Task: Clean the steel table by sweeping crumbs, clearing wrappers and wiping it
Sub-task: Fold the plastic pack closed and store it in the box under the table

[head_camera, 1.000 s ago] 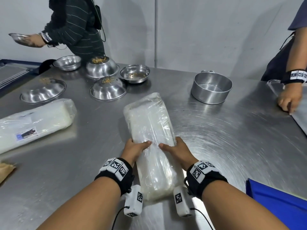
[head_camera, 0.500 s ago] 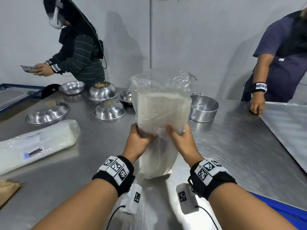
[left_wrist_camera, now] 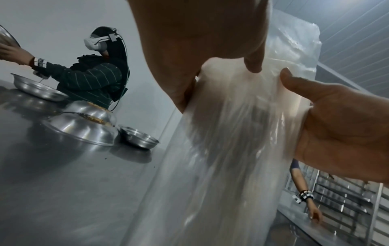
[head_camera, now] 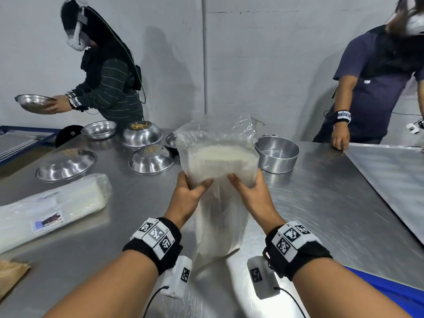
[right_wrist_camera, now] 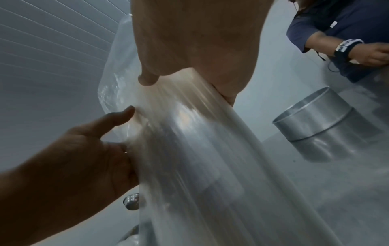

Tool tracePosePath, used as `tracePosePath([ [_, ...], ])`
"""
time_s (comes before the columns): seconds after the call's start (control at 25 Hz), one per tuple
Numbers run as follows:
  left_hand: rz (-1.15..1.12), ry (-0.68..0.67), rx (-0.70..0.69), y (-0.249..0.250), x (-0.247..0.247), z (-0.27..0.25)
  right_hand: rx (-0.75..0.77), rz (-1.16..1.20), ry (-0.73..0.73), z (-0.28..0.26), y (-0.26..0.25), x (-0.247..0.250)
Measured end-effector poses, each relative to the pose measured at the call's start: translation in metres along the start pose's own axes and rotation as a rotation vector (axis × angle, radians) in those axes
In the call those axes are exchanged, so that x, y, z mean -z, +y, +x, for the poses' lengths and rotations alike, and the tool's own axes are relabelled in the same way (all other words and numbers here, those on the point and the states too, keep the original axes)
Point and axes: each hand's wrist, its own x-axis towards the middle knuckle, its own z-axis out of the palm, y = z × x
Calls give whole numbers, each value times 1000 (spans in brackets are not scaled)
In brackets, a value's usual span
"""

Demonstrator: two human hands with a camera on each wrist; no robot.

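A long clear plastic pack of white material [head_camera: 218, 166] stands nearly upright over the steel table [head_camera: 321, 203], its lower end close to the tabletop. My left hand [head_camera: 190, 193] grips its left side and my right hand [head_camera: 250, 191] grips its right side, thumbs on the near face. In the left wrist view the pack [left_wrist_camera: 231, 141] runs down between my left hand [left_wrist_camera: 202, 43] and my right hand [left_wrist_camera: 336, 129]. From the right wrist, the pack [right_wrist_camera: 200, 149] shows between my right hand [right_wrist_camera: 195, 41] and my left hand [right_wrist_camera: 84, 149].
A second wrapped pack [head_camera: 52, 210] lies at the left, with brown paper [head_camera: 11, 274] near the edge. Upturned steel bowls carrying crumbs [head_camera: 150, 158] and a round steel pan [head_camera: 277, 154] sit at the back. Two other people work at the far left and right. Blue cloth [head_camera: 390, 292] lies lower right.
The pack lay flat on the table a second ago. Both hands have tipped it up on end, and it now stands a little higher and steeper than half a second ago.
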Motion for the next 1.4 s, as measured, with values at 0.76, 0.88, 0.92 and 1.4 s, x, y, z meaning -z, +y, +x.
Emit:
tracePosePath([
  [0.76, 223, 127, -176, 79, 4, 40, 158, -104, 217, 43, -52, -3],
  [0.88, 256, 140, -146, 81, 5, 43, 124, -125, 225, 48, -54, -2],
  [0.92, 281, 139, -105, 82, 6, 46, 90, -145, 235, 51, -53, -1],
  [1.4, 857, -59, -51, 103, 12, 54, -88, -635, 165, 60, -67, 7],
])
